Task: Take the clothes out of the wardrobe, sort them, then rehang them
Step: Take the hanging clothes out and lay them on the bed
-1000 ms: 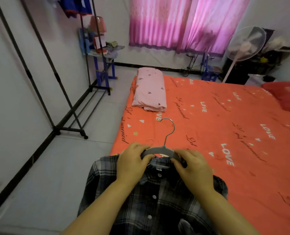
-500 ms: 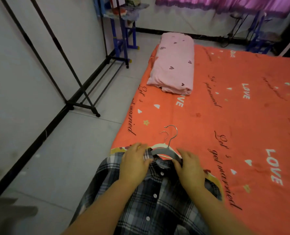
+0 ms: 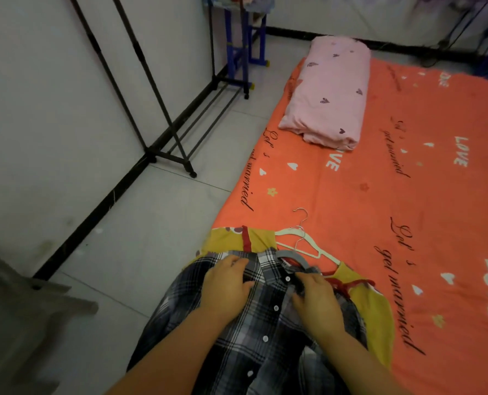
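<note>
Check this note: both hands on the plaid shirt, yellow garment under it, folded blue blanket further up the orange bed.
Wrong in one respect: the folded blanket is pink, not blue, as the head view shows. The rest holds: left hand and right hand on the plaid shirt, yellow garment under it, on the orange bed.

The dark plaid button-up shirt [image 3: 254,323] is soft woven cloth with small glossy buttons [image 3: 276,308]. The grey hanger [image 3: 289,255] looks matt, its wire hook [image 3: 304,220] shiny metal; the orange printed bedsheet [image 3: 379,209] is matt cloth.
</note>
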The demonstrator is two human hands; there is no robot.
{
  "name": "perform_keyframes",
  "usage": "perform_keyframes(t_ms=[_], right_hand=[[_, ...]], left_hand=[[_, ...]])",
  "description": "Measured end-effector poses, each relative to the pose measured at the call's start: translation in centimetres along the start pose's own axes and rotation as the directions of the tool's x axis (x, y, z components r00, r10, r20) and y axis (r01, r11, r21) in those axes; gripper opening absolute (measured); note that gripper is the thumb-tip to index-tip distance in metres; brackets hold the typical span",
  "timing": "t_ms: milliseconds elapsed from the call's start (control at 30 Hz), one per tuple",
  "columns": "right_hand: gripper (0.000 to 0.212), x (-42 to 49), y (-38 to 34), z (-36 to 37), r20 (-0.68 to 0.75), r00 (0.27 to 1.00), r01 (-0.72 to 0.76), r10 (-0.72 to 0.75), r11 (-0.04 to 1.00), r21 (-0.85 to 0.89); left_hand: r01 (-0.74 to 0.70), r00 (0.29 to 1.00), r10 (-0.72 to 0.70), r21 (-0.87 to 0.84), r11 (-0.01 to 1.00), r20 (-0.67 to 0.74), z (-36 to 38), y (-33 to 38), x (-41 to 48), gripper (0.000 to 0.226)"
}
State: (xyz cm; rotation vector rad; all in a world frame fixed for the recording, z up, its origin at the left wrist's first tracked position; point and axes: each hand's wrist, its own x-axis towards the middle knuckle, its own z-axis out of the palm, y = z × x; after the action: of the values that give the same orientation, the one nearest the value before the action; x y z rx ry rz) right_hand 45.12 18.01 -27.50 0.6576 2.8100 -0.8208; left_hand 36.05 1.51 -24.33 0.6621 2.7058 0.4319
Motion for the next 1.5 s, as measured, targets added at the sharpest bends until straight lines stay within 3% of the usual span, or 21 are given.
perform_keyframes(t_ms=[233, 367, 467, 633, 833, 1033, 1200, 1300, 1333, 1400, 1500], right_hand=[[0.052, -3.2, -8.0, -2.5, -0.004, 0.978, 0.208, -0.208, 0.976, -0.062], [0.050, -6.9, -14.2, -3.0, 0.003, 0.927, 0.373, -0.375, 0.922, -0.104], [0.047, -11.0, -19.8, -2.7, 0.030, 0.869, 0.494, -0.495, 0.860, -0.126], [0.048, -19.8, -29.1, 0.9, 0.062, 0.689, 0.721, -0.722, 0.675, -0.156], [0.048, -36.6, -41.1, 7.2, 0.215, 0.379, 0.925, -0.900, 0.373, -0.069], [0.054, -52.9, -48.6, 13.9, 0.337, 0.047, 0.998, -0.940, 0.061, 0.031], [0.053, -64.2, -53.2, 18.8, 0.403, -0.240, 0.969, -0.883, -0.193, 0.154], [0.054, -70.5, -56.1, 21.4, 0.413, -0.375, 0.925, -0.830, -0.309, 0.220], [0.053, -72.4, -57.1, 22.7, 0.410, -0.427, 0.903, -0.806, -0.357, 0.238], [0.051, -74.5, -58.3, 23.7, 0.400, -0.456, 0.888, -0.795, -0.377, 0.262], [0.047, -79.1, -61.3, 27.7, 0.347, -0.575, 0.813, -0.741, -0.467, 0.349]], left_hand=[[0.090, 0.986, -0.085, 0.022, 0.996, -0.145, -6.8, -2.9, -6.2, 0.045], [0.178, 0.956, -0.161, 0.048, 0.983, -0.244, -10.7, -6.6, -13.1, 0.045], [0.265, 0.915, -0.240, 0.034, 0.964, -0.325, -13.2, -10.1, -19.9, 0.046], [0.464, 0.783, -0.416, -0.013, 0.886, -0.462, -16.6, -16.0, -34.7, 0.046], [0.731, 0.494, -0.678, -0.162, 0.663, -0.544, -16.8, -21.9, -57.3, 0.041], [0.885, 0.144, -0.830, -0.306, 0.352, -0.540, -13.4, -24.4, -78.5, 0.047], [0.878, -0.153, -0.852, -0.465, 0.116, -0.501, -10.3, -24.1, -92.3, 0.052], [0.857, -0.312, -0.828, -0.514, -0.034, -0.466, -9.0, -24.2, -98.5, 0.051], [0.851, -0.349, -0.816, -0.521, -0.071, -0.461, -8.5, -24.2, -100.5, 0.050], [0.839, -0.389, -0.802, -0.533, -0.106, -0.454, -8.2, -24.4, -102.3, 0.045], [0.780, -0.512, -0.726, -0.602, -0.170, -0.459, -7.8, -25.6, -106.8, 0.035]])
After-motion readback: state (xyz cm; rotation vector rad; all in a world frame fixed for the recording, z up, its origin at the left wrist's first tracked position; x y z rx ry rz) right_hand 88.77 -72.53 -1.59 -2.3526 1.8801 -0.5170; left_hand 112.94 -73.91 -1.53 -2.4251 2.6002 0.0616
